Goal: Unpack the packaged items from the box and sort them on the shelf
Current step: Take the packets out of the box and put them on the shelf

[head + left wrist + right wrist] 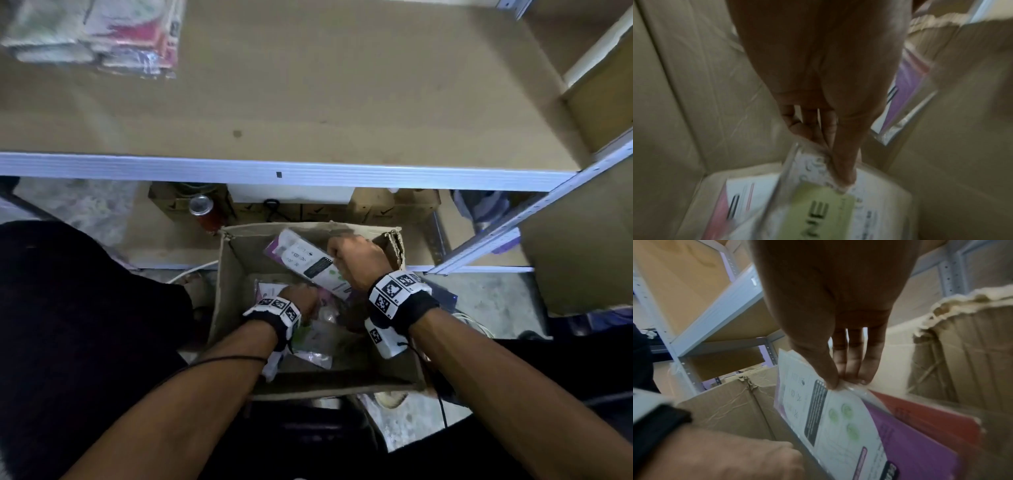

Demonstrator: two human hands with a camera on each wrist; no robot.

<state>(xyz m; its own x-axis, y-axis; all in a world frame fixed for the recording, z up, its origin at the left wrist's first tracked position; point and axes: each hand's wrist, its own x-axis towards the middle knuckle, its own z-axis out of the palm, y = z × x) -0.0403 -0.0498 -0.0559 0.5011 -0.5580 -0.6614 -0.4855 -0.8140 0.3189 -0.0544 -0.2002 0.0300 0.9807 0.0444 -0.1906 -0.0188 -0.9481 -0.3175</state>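
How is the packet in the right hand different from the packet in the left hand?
The right hand pinches a white and purple packet by its edge, raised near the rim of the cardboard box; the left hand pinches a packet with a green label low inside the box. The white and purple packet is tilted above the contents; the green-label packet lies close over the other packets. Both seem wrapped in clear plastic.
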